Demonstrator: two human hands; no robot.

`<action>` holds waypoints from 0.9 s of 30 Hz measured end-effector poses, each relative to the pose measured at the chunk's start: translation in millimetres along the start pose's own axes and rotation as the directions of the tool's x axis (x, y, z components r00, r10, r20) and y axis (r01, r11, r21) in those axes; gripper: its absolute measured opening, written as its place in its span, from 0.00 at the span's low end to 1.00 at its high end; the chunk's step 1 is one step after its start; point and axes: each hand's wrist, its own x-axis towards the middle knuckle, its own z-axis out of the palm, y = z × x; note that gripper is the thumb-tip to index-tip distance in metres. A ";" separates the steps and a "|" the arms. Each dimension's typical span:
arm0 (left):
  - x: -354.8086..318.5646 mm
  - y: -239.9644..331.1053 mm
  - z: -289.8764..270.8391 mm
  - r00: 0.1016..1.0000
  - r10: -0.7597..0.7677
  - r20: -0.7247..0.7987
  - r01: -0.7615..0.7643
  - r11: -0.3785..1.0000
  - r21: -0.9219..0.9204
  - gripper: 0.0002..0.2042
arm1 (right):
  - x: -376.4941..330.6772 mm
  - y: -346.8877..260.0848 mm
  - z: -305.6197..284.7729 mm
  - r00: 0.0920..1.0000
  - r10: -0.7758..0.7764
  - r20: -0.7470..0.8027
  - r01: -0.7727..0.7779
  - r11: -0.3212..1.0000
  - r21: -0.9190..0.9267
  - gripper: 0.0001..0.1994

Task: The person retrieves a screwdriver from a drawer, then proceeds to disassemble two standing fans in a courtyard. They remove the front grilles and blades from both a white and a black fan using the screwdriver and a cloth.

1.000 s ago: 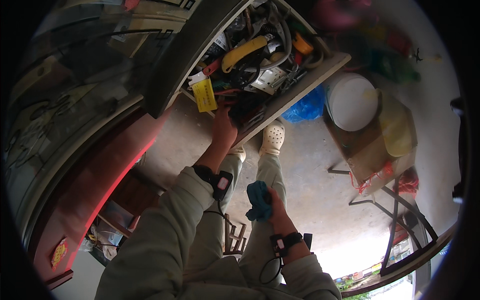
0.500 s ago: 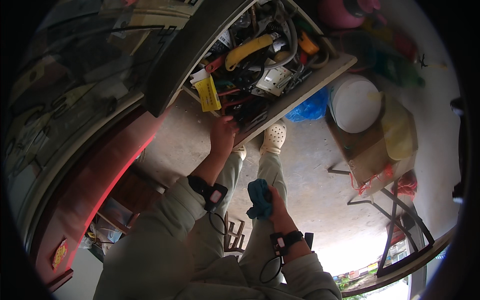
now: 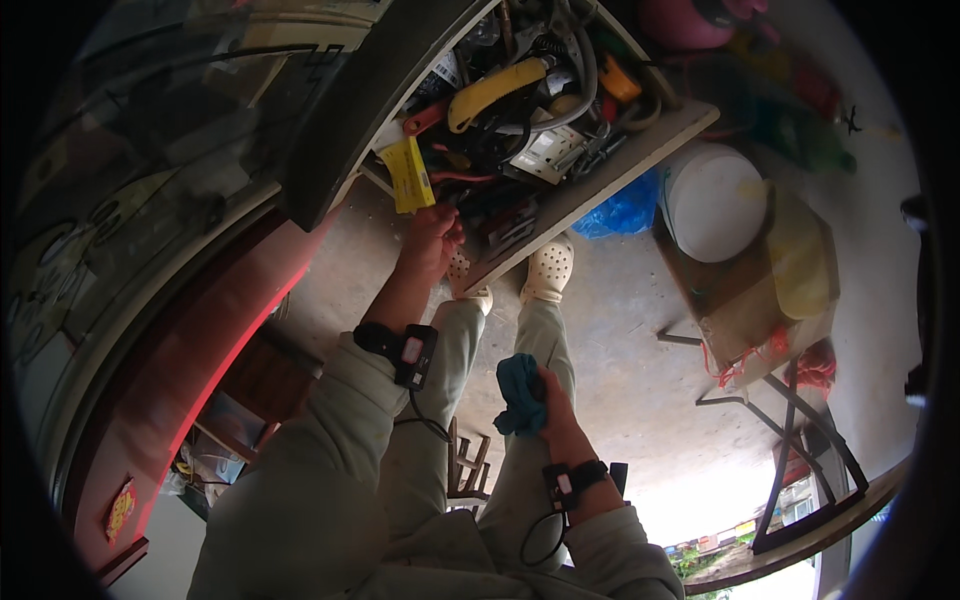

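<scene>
An open drawer (image 3: 640, 135) full of tools and hardware lies ahead of me. My left hand (image 3: 428, 243) is at its near left side, fingers curled closed. What those fingers hold, if anything, is hidden. Right above the knuckles a small yellow box (image 3: 407, 175) leans over the drawer's edge, touching or nearly touching the hand. A yellow-handled tool (image 3: 497, 95), a red handle (image 3: 427, 118) and a grey hose (image 3: 583, 70) lie among the jumble. Lower down, over my leg, my right hand (image 3: 560, 408) grips a crumpled teal cloth (image 3: 520, 393); something dark shows beside its fingers.
My feet, in beige clogs (image 3: 548, 268), stand under the drawer's near edge. On the right are a blue plastic bag (image 3: 620, 210), a white bucket (image 3: 712, 205), a cardboard box (image 3: 730, 320) and a metal-legged stand (image 3: 820, 450). A red panel (image 3: 215, 350) runs along the left.
My left hand has shifted slightly left and up, closer beneath the yellow box, which sits a little higher and more left. My right hand with the cloth has stayed nearly still.
</scene>
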 end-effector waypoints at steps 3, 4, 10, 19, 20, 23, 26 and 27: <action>7.9 5.4 11.1 0.977 0.200 -0.074 -0.200 0.980 0.009 0.15 | 1.5 -0.7 0.7 0.993 0.017 -0.114 -0.019 1.000 -0.015 0.18; 9.4 4.8 12.1 0.960 0.200 -0.197 -0.176 0.975 0.134 0.16 | 1.6 -1.1 1.3 0.999 0.013 -0.049 -0.013 1.000 -0.003 0.18; 21.4 -19.5 5.2 0.886 0.458 -0.074 -0.138 0.413 0.900 0.11 | -1.0 -2.9 3.8 0.998 0.016 -0.054 -0.015 1.000 0.010 0.19; 11.8 13.0 34.3 0.990 -0.010 -0.143 0.132 0.449 0.883 0.09 | 4.6 -2.0 -1.0 0.999 0.035 0.041 -0.035 0.999 -0.005 0.18; 14.2 15.3 41.4 0.988 0.153 -0.012 -0.006 0.118 0.993 0.10 | 4.5 -2.1 -1.0 1.000 0.021 0.022 -0.021 1.000 -0.010 0.18; 27.6 17.4 52.7 0.951 0.198 0.238 -0.182 -0.264 0.947 0.12 | 3.1 -2.9 0.2 1.000 0.003 -0.026 -0.003 1.000 0.010 0.18; 40.0 14.6 43.8 0.916 0.180 0.359 -0.303 -0.277 0.912 0.13 | 2.5 -2.9 1.6 1.000 0.016 -0.011 -0.016 1.000 0.005 0.18; 45.5 11.9 39.5 0.905 0.166 0.393 -0.339 -0.276 0.899 0.13 | 3.3 -2.7 1.3 1.000 0.012 -0.008 -0.012 1.000 -0.018 0.18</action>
